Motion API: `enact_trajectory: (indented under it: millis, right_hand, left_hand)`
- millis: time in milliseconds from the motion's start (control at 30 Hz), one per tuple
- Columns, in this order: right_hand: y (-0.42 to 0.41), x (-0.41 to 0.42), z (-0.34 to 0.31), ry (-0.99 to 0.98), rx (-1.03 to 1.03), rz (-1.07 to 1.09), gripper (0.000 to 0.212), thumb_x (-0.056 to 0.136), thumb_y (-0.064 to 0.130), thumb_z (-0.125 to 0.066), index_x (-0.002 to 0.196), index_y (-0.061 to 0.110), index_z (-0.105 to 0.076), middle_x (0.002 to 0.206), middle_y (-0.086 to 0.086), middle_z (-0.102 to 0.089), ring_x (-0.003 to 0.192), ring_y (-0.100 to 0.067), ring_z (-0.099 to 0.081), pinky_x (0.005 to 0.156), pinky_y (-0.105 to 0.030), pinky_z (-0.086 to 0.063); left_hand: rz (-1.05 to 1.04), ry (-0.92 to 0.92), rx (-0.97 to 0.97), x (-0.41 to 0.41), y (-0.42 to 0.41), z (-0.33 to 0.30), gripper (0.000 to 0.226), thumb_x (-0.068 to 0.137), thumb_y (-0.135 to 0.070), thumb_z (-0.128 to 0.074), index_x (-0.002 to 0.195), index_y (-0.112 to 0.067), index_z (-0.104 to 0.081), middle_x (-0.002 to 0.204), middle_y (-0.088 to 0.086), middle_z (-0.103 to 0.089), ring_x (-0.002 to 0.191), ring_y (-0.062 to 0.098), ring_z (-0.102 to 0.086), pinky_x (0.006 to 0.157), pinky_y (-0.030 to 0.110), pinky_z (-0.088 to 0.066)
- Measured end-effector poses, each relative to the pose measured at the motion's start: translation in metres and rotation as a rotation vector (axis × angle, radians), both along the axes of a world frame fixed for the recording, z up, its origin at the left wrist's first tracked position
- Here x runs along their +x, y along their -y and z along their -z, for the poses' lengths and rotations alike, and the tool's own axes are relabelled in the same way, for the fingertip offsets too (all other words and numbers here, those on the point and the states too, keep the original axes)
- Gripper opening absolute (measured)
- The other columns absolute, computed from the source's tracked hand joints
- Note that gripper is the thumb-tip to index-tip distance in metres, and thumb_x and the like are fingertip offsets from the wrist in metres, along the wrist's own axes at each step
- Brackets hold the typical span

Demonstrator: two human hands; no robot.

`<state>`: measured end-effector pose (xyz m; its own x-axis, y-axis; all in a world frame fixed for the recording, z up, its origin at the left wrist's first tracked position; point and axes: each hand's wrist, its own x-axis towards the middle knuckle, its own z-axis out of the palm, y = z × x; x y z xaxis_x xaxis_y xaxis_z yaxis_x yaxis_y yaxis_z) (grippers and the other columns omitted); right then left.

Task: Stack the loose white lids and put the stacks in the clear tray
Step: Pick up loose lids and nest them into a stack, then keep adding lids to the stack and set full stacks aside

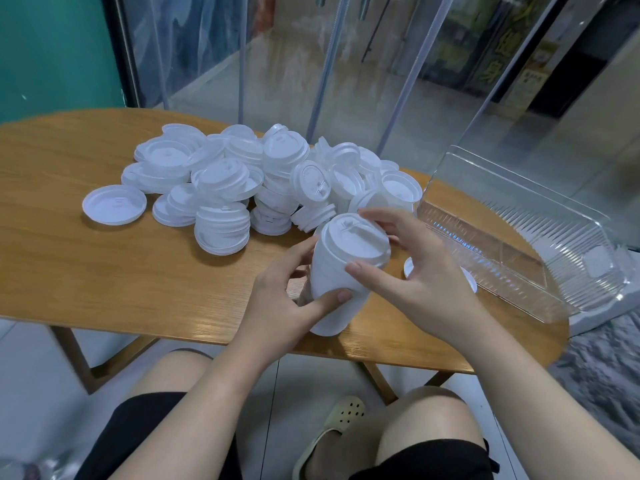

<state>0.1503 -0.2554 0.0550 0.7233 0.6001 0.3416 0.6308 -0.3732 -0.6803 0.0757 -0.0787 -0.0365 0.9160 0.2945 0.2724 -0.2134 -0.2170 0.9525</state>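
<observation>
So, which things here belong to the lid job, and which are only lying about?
Job:
- held stack of lids, in left hand and right hand
- loose lid pile
- clear tray

Lying about:
- wooden table
- green sandal

Tall tilted stack of white lids (341,271) at table edge; loose lid heap (249,178) behind — ribbed clear tray (540,244) rightward

one tall stack of white lids (341,275) sits between two hands, the left hand (287,299) and the right hand (412,268). one clear tray (519,237) stands at the table's (104,265) right edge. the heap of loose lids (242,181) across the table's middle holds too many to count, several dozen at least, with one single lid (114,204) lying apart at its left.
</observation>
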Motion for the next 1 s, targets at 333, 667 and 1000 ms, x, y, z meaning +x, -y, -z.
enact_trajectory:
  millis: [333, 667, 1000]
  right_hand:
    - [0.005, -0.001, 0.018, -0.199, 0.087, 0.008, 0.073, 0.079, 0.055, -0.076, 0.143, 0.031, -0.051, 0.139, 0.020, -0.060, 0.133, -0.008, -0.056, 0.107, -0.032, -0.048]
    - [0.002, -0.027, 0.050, -1.045, 0.369, 0.297, 0.076, 0.078, 0.078, -0.051, 0.134, 0.028, -0.059, 0.130, -0.001, -0.065, 0.118, -0.016, -0.065, 0.091, -0.039, -0.060]
    - [-0.044, -0.045, 0.040, -1.144, 0.383, 0.194, 0.055, 0.080, 0.067, -0.068, 0.122, 0.031, -0.068, 0.124, -0.006, -0.069, 0.117, -0.018, -0.067, 0.095, -0.043, -0.058]
  left_hand:
    - [0.058, 0.009, 0.050, -0.004, -0.005, 0.003, 0.079, 0.072, -0.061, -0.078, 0.145, -0.052, -0.047, 0.129, -0.023, -0.063, 0.123, 0.006, -0.059, 0.089, 0.022, -0.056]
    - [0.002, -0.159, -0.206, -0.016, -0.008, 0.025, 0.070, 0.085, -0.084, -0.038, 0.143, -0.047, -0.052, 0.146, -0.017, -0.057, 0.138, 0.001, -0.049, 0.122, 0.044, -0.034]
    - [-0.026, -0.229, -0.147, -0.034, -0.021, 0.013, 0.064, 0.091, -0.077, -0.040, 0.140, -0.041, -0.057, 0.136, -0.024, -0.063, 0.132, -0.002, -0.053, 0.119, 0.043, -0.038]
